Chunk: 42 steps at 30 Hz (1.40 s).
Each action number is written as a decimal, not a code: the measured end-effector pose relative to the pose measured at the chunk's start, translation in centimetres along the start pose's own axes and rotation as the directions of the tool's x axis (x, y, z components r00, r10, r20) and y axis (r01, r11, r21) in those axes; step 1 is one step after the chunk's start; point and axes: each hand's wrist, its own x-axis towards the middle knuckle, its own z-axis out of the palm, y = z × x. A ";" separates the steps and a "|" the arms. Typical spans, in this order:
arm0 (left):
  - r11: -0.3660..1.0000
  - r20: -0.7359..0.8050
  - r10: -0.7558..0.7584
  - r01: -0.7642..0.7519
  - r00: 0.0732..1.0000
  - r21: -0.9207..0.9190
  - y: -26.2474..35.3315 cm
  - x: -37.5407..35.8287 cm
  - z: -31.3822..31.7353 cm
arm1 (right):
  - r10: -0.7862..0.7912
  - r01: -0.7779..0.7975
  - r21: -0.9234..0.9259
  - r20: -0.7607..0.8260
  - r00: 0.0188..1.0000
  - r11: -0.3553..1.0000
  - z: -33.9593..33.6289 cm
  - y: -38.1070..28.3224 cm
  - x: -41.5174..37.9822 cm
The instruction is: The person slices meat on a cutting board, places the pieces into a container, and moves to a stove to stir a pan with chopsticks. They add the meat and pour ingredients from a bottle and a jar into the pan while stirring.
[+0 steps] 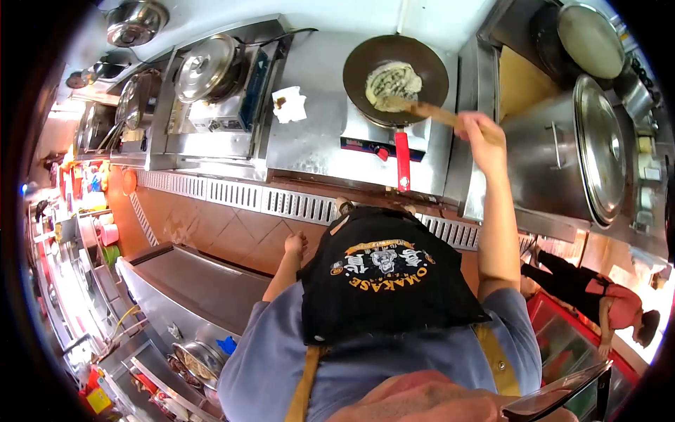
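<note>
A dark round pan with a red handle sits on a portable gas burner on the steel counter. Inside it lies a pale, creamy mass of food. My right hand is closed around a wooden spatula, whose blade end rests in the food at the pan's near side. Low beside my apron, away from the counter, my left hand hangs with its fingers curled and touches nothing that shows; its palm side is hidden.
On the counter lies a white paper with a brown spot. A lidded pot stands on another burner at the left, a large lidded stockpot at the right. Behind me is a steel worktop. Another person stands at the lower right.
</note>
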 end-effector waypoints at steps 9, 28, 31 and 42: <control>0.999 0.067 -0.002 0.000 0.998 0.033 1.4 0.5 0.4 | 0.068 -0.068 -0.004 -0.082 0.994 0.998 -1.2 -1.4 -0.2; 0.998 -0.023 0.021 -0.022 1.000 -0.055 0.9 -0.5 0.4 | 0.045 -0.048 -0.067 -0.037 0.998 0.997 0.1 -1.2 -0.8; 0.999 0.014 0.034 -0.035 0.999 0.021 -0.6 -0.6 0.3 | -0.037 0.036 -0.027 -0.024 0.999 0.999 2.5 0.5 2.4; 0.999 0.005 -0.048 0.048 0.999 0.001 -3.7 -1.5 -0.9 | 0.008 -0.028 -0.156 -0.128 0.992 0.987 0.2 -0.7 3.7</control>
